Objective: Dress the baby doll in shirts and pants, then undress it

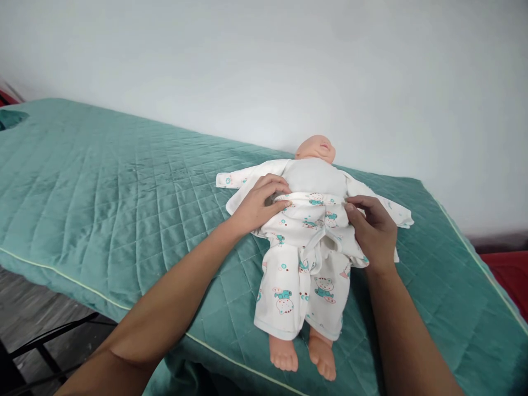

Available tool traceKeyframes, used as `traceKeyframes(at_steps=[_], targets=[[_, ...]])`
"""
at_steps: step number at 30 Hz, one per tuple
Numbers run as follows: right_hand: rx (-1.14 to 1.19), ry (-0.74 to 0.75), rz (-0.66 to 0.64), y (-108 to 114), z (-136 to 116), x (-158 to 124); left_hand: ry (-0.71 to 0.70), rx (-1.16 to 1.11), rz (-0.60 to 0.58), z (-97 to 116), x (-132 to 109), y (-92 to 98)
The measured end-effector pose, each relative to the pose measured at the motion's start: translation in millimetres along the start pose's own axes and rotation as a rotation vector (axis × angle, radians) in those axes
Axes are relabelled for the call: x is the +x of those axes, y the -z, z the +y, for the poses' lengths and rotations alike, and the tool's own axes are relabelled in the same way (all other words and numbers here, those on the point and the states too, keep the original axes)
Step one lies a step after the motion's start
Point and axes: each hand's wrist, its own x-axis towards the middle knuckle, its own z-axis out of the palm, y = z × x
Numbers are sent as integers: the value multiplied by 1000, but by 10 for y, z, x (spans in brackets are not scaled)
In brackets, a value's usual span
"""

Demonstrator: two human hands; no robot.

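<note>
A baby doll (315, 147) lies on its back on a green quilted mattress (124, 187), head toward the wall and bare feet toward me. It wears white printed trousers (301, 280) and an open white printed jacket (239, 184) spread under it, over a pale grey torso. My left hand (259, 201) rests on the doll's right side, fingers curled on the trouser waistband. My right hand (373, 228) is at the doll's left side, fingers pinching the waistband there.
The mattress runs far to the left and ends close on the right with a pale piped edge (482, 264). A white wall (289, 66) stands behind. A red object (509, 275) sits at the right, and dark frame legs (49, 341) show over grey floor at lower left.
</note>
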Motion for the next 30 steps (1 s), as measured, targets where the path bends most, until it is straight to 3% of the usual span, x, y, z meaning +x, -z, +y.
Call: traceKeyframes(at_steps=[4,12,18,21,25,30], targets=[[-17,110,-161,-28,-3,94,18,-62,-66,-22,47,-30],[-271,219,-421,69,56,297,157,-5,-182,38,197,14],[-291,314,-402,-2,60,284,196,151,-256,-10,413,26],[-273,247,-377,-44,47,326,196,171,-262,-53,545,-15],[-341,51,-307,-80,86,495,257,102,-279,-81,685,-64],[-226,-121,-260,-124,144,626,410,-170,-253,-130,699,-60]])
